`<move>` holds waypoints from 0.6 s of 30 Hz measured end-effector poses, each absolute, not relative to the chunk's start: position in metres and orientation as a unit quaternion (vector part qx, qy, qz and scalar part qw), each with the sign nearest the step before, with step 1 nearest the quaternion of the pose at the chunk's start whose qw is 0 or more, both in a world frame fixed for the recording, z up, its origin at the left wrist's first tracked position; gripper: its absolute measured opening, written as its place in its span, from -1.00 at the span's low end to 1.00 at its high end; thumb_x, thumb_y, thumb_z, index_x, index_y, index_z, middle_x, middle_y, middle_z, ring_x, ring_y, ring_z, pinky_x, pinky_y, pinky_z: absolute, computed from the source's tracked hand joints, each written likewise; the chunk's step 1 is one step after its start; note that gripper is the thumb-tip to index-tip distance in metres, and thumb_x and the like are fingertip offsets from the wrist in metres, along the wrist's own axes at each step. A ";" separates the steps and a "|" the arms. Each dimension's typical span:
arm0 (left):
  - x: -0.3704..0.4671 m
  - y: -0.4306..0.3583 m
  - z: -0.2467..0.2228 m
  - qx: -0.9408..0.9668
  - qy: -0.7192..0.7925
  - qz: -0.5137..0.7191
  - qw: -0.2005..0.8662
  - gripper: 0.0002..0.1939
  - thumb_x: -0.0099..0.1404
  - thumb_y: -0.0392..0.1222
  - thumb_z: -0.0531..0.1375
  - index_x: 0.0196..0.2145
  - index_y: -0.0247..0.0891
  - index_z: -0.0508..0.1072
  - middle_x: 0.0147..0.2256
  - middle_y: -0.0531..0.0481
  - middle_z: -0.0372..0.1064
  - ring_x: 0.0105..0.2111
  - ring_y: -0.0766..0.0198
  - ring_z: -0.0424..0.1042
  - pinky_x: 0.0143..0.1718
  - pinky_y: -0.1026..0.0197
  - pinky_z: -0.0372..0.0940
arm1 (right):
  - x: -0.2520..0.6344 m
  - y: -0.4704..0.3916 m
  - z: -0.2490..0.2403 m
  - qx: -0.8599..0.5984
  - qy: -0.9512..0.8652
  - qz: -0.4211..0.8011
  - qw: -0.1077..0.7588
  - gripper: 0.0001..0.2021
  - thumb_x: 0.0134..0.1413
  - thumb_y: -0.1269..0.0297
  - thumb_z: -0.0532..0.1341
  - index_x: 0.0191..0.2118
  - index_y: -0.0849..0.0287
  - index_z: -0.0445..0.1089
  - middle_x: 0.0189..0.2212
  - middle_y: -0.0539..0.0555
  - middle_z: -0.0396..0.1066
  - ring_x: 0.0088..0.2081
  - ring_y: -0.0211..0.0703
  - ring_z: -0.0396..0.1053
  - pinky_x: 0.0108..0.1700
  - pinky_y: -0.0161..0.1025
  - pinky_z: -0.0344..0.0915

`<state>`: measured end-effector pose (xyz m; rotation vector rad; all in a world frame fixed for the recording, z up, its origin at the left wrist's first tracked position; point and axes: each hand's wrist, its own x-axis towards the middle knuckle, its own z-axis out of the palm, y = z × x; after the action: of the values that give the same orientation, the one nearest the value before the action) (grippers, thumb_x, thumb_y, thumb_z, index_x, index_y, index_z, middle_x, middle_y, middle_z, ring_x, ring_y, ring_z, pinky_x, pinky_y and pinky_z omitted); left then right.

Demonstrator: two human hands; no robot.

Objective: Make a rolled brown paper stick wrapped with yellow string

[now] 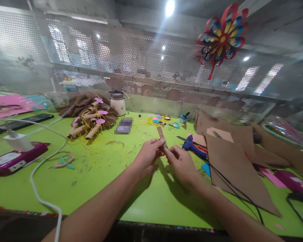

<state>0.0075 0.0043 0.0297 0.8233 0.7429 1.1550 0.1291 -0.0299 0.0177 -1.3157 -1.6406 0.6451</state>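
A narrow brown paper strip (160, 133) stands up between my hands near the middle of the green table (96, 188). My left hand (150, 153) pinches it near its lower part, thumb and fingers together. My right hand (180, 163) is closed at the strip's lower end, its fingertips beside those of the left. The strip's bottom is hidden behind the fingers. Just right of my right hand lies a blue glue gun (194, 146), its black cable running toward the front edge.
Brown paper sheets (238, 171) cover the right side. Brown paper rolls with yellow string (91, 124) lie back left, near a white jar (118, 104). A purple power strip (17, 158) and white cable (35, 181) are at left. A paper flower (222, 39) hangs above.
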 end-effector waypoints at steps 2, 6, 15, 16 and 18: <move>0.008 0.005 0.029 0.363 0.329 0.517 0.702 -0.80 0.01 -0.19 0.30 -0.54 -0.35 0.37 -0.56 0.05 0.29 -0.55 0.42 0.26 -0.47 0.34 0.17 | 0.129 -0.030 0.017 -0.534 -0.654 0.281 0.457 -0.65 0.09 -0.01 0.10 -0.50 0.19 0.26 -0.61 -0.04 0.25 -0.55 -0.26 0.18 -0.51 -0.32 0.10; 0.010 0.004 0.027 0.356 0.337 0.524 0.697 -0.80 0.03 -0.19 0.29 -0.54 -0.35 0.36 -0.57 0.06 0.28 -0.56 0.42 0.25 -0.50 0.34 0.16 | 0.128 -0.030 0.014 -0.533 -0.647 0.294 0.460 -0.66 0.07 0.01 0.12 -0.50 0.19 0.26 -0.61 -0.04 0.24 -0.54 -0.26 0.18 -0.50 -0.31 0.11; 0.013 0.002 0.025 0.351 0.356 0.532 0.683 -0.79 0.05 -0.17 0.26 -0.58 -0.32 0.32 -0.60 0.10 0.21 -0.58 0.43 0.19 -0.52 0.34 0.12 | 0.124 -0.032 0.011 -0.528 -0.636 0.308 0.471 -0.66 0.06 0.01 0.12 -0.52 0.19 0.25 -0.62 -0.04 0.23 -0.54 -0.26 0.15 -0.49 -0.29 0.09; 0.013 0.002 0.025 0.354 0.355 0.532 0.682 -0.79 0.05 -0.17 0.25 -0.58 -0.32 0.32 -0.60 0.10 0.21 -0.59 0.43 0.19 -0.52 0.34 0.11 | 0.124 -0.032 0.010 -0.527 -0.637 0.305 0.473 -0.66 0.06 0.01 0.12 -0.52 0.19 0.26 -0.62 -0.04 0.23 -0.54 -0.26 0.15 -0.49 -0.29 0.08; 0.013 0.002 0.024 0.363 0.355 0.533 0.677 -0.80 0.05 -0.18 0.24 -0.57 -0.32 0.32 -0.60 0.10 0.22 -0.59 0.44 0.18 -0.53 0.34 0.10 | 0.125 -0.031 0.009 -0.528 -0.639 0.300 0.472 -0.66 0.07 0.02 0.11 -0.51 0.19 0.27 -0.61 -0.03 0.24 -0.54 -0.25 0.16 -0.49 -0.29 0.09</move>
<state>0.0130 0.0021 0.0242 0.8165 0.7969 1.1981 0.1246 -0.0311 0.0095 -1.2929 -1.5655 0.7347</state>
